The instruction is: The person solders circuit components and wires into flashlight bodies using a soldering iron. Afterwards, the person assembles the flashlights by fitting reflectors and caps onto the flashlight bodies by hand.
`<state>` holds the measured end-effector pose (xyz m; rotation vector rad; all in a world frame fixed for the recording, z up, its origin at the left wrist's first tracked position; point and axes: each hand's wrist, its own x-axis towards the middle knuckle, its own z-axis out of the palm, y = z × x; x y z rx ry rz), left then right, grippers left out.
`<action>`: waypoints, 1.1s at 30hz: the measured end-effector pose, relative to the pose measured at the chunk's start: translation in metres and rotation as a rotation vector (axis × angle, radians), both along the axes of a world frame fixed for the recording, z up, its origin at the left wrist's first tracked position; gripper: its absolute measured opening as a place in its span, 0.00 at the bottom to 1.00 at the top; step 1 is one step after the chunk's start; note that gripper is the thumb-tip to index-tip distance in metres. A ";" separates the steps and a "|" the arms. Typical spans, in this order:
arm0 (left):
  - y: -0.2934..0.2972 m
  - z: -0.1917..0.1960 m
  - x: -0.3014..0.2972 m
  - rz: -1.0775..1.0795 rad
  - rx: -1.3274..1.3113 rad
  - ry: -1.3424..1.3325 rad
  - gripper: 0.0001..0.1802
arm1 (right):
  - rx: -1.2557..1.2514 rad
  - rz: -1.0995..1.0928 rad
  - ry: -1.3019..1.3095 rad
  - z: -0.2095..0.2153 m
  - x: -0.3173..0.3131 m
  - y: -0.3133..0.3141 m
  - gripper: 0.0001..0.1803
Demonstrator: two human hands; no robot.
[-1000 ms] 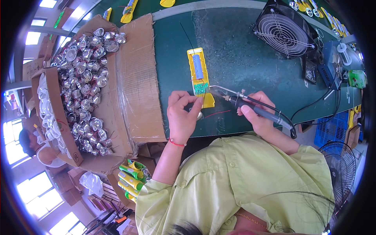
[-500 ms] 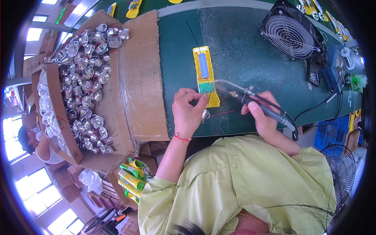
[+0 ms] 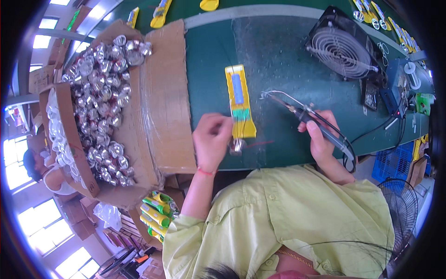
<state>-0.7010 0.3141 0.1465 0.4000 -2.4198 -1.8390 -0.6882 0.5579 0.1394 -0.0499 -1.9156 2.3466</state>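
A yellow flashlight housing (image 3: 250,129) lies open on the green bench, with a blue cylindrical battery (image 3: 237,89) and a green circuit board (image 3: 240,115) inside. A shiny lamp reflector (image 3: 238,146) sits at its near end, with thin wires running up to it. Just left of the board is my left hand (image 3: 213,139), its fingers curled and thumb and fingertips pressed together; whether a wire is in the pinch is blurred. My right hand (image 3: 321,137) grips a soldering iron (image 3: 325,132) with a curved metal feed tube. Its tip points left, apart from the board.
Many silvery reflectors (image 3: 104,88) fill a cardboard tray at left, beside a box of white rings (image 3: 58,125). A square fan (image 3: 341,49), a blue soldering station (image 3: 395,86) and a solder spool (image 3: 411,74) stand at right. More yellow housings (image 3: 161,13) lie beyond the bench's rail.
The soldering iron has drawn back to the right, off the circuit board. My left hand has moved left from the board to the housing's edge. The whole view has shifted slightly.
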 end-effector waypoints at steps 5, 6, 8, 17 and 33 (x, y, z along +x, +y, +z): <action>-0.007 0.004 -0.027 -0.297 -0.236 -0.292 0.07 | 0.090 -0.080 0.041 -0.008 -0.015 0.031 0.08; -0.002 0.009 -0.053 -0.359 -0.298 -0.253 0.07 | 0.136 -0.082 0.031 -0.011 -0.017 0.035 0.08; 0.017 0.024 -0.120 -0.490 -0.425 -0.126 0.08 | 0.184 -0.090 0.013 -0.013 -0.022 0.042 0.08; 0.012 0.000 -0.343 -0.031 -1.028 0.413 0.29 | 0.138 -0.083 0.014 -0.028 -0.028 0.036 0.11; -0.100 0.018 -0.143 0.447 0.332 0.080 0.28 | 0.179 -0.167 -0.016 -0.031 -0.025 0.040 0.11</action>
